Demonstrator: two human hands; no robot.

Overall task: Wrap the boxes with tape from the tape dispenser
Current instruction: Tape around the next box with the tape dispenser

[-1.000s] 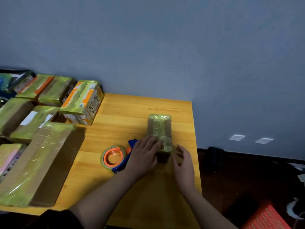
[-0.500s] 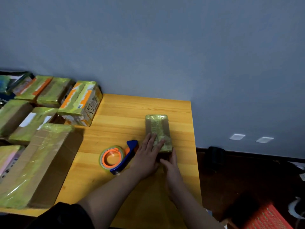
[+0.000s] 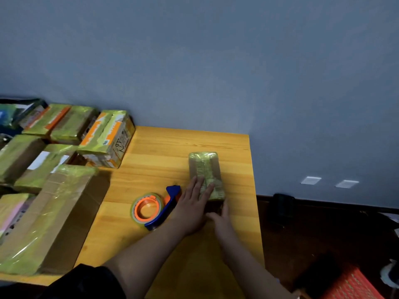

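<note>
Nine taped boxes (image 3: 204, 173), one tape dispenser (image 3: 155, 209), two hands (image 3: 192, 210), one wooden table (image 3: 172, 147), two wall plates (image 3: 311, 180), one orange crate (image 3: 354, 285)

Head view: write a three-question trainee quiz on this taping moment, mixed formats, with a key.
1. True or false: the tape dispenser lies on the wooden table, held by neither hand.
2. Multiple choice: the left hand has its straight fingers on A) the small taped box, B) the large cardboard box, C) the wall.
3. Fill in: the right hand touches the small taped box at its ____ end, the one facing the person.

Key: 1 true; 2 A; 3 near.
</note>
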